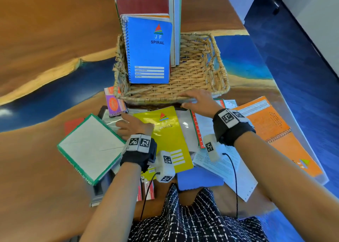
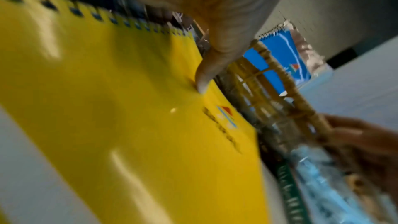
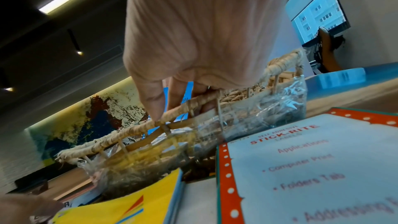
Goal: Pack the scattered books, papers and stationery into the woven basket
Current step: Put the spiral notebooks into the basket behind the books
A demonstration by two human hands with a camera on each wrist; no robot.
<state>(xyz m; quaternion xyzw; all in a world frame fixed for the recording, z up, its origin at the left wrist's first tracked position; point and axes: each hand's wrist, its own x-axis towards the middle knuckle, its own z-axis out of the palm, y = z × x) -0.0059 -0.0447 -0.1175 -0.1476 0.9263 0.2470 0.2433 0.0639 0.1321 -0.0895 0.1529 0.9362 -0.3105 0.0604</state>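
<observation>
The woven basket (image 1: 222, 65) stands mid-table with a blue spiral notebook (image 1: 148, 54) and other books upright inside. My right hand (image 1: 197, 99) grips its near rim (image 3: 129, 134), fingers curled over the edge. In front of the basket lies a yellow spiral notebook (image 1: 168, 137). My left hand (image 1: 134, 127) holds its spiral side, with the thumb (image 2: 215, 57) pressing on the yellow cover (image 2: 107, 108); the fingers are hidden past the edge. A red-bordered label pack (image 3: 301, 168) lies right of the yellow cover (image 3: 129, 202).
An orange spiral notebook (image 1: 271, 130) lies at the right near the table edge. A green-edged white book (image 1: 89, 146) sits left, a purple packet (image 1: 114, 104) by the basket's corner, and a blue pad (image 1: 198, 179) and printed sheets (image 1: 229, 168) close to me.
</observation>
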